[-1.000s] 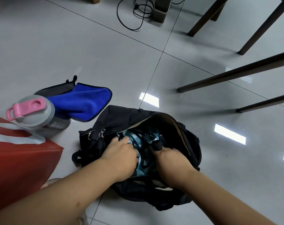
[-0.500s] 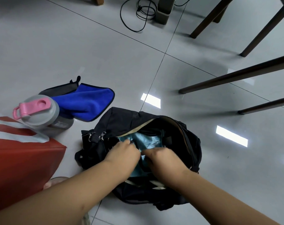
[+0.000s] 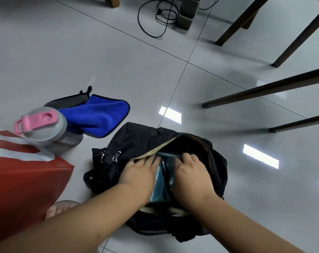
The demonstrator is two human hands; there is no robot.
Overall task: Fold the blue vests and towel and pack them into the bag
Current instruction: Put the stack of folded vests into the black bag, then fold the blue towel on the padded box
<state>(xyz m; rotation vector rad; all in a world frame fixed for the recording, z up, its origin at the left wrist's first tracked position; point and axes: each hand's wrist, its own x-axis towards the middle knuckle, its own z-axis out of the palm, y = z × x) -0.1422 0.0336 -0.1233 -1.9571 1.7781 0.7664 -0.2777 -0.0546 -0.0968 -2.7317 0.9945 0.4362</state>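
My left hand (image 3: pixel 138 172) and right hand (image 3: pixel 191 170), slightly apart with fingers flat, pressed the light blue vest (image 3: pixel 160 187) down into the open black bag (image 3: pixel 133 137) to make room for the towel (image 3: pixel 98 114).

Both hands are spreading apart, left hand (image 3: pixel 139 171) and right hand (image 3: pixel 191 171) now pressing flat, light blue fabric vest (image 3: pixel 159 185) showing between their fingers.

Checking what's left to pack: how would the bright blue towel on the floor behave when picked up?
The bright blue towel with dark edging is probably floppy: it lies draped in soft folds. Likely light, being thin cloth. One end lies behind the grey bottle, so it might snag.
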